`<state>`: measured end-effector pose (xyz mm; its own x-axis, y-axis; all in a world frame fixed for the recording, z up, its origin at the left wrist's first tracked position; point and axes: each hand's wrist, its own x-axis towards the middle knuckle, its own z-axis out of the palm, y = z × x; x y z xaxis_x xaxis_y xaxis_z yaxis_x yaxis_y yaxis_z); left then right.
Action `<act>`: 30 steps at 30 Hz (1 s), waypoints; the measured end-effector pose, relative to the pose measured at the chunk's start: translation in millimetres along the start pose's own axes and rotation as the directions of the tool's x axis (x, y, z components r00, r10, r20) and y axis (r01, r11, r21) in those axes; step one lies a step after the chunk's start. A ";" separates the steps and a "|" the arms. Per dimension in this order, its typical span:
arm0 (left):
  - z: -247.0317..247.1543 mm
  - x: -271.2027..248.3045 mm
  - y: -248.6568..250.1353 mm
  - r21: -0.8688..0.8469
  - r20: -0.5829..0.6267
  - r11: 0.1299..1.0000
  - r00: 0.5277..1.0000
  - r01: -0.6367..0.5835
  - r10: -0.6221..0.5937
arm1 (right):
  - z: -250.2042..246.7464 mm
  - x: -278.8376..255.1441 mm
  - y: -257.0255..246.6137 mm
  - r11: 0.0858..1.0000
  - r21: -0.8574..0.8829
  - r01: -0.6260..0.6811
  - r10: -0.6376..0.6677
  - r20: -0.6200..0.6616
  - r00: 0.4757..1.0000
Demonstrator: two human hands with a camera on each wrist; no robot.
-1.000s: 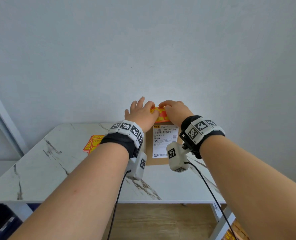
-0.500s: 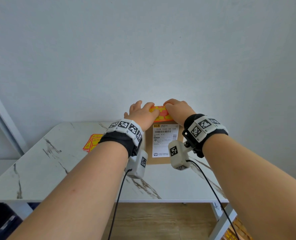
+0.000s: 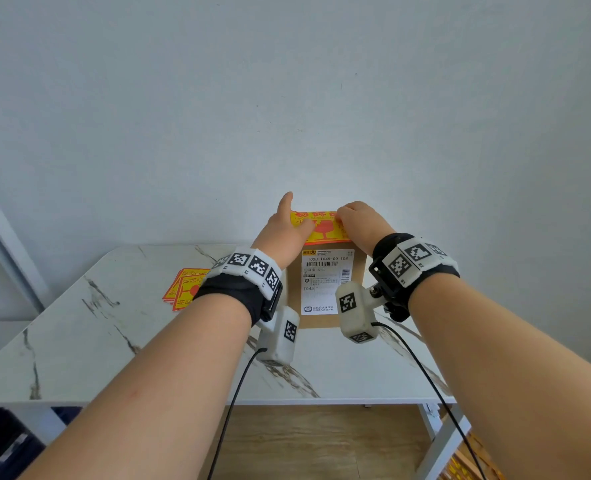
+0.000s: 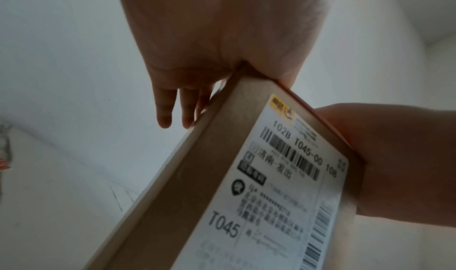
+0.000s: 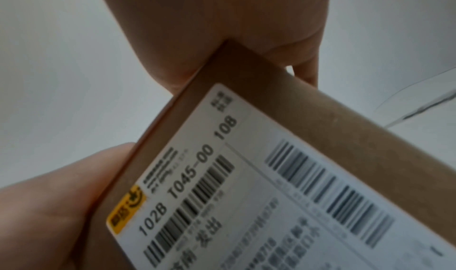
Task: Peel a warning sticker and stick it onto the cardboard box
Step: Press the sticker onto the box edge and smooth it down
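1. Both hands were on top of the cardboard box [image 3: 325, 320]: my left hand [image 3: 282, 233] lay with its palm against the left end of the top face, index finger straight and pointing up toward the wall [image 3: 287, 98], the other fingers [image 4: 164, 108] hanging straight down past the far left edge, gripping nothing
2. My right hand [image 3: 359, 223] rested on the right end of the top, fingers bent down onto the warning sticker [image 3: 321, 227]; whether they pinched it or only pressed it flat I could not tell
3. That sticker, yellow with red print and a broken-glass symbol, lay across the top face of the box between my two hands, its near edge along the box's front upper edge
4. Standing upright on the marble-patterned table [image 3: 79, 341], the box turned its front face toward me, carrying a white shipping label [image 3: 325, 282] with barcodes and the code T045
5. On the table to the left, well apart from the box, lay a small stack of spare stickers [image 3: 185, 287] of the same yellow and red
6. Behind everything stood the plain pale wall, and wooden floor [image 3: 321, 441] showed below the table's front edge
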<state>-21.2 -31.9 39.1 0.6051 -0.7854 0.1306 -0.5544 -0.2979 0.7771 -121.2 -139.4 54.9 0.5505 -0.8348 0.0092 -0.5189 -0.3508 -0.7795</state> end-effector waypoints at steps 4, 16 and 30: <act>0.9 -3.9 -0.8 -0.039 -0.039 0.998 0.998 -0.041 0.039 | -1.6 -2.0 3.0 0.999 0.044 0.016 -0.016 -0.016 1.000; 0.9 -11.6 1.4 -0.082 -0.054 0.997 0.999 -0.011 0.007 | -0.1 -16.3 -7.0 0.993 -0.014 0.118 -0.119 -0.044 0.992; -0.5 -22.0 2.2 0.143 -0.180 0.987 0.979 -0.069 0.095 | 0.0 -41.8 13.8 0.968 0.191 0.163 -0.137 -0.145 0.980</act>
<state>-35.4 -15.0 38.3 0.6430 -0.6992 0.3124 -0.6710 -0.3177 0.6700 -151.4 -109.3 43.8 0.5158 -0.8316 0.2062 -0.2878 -0.3948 -0.8725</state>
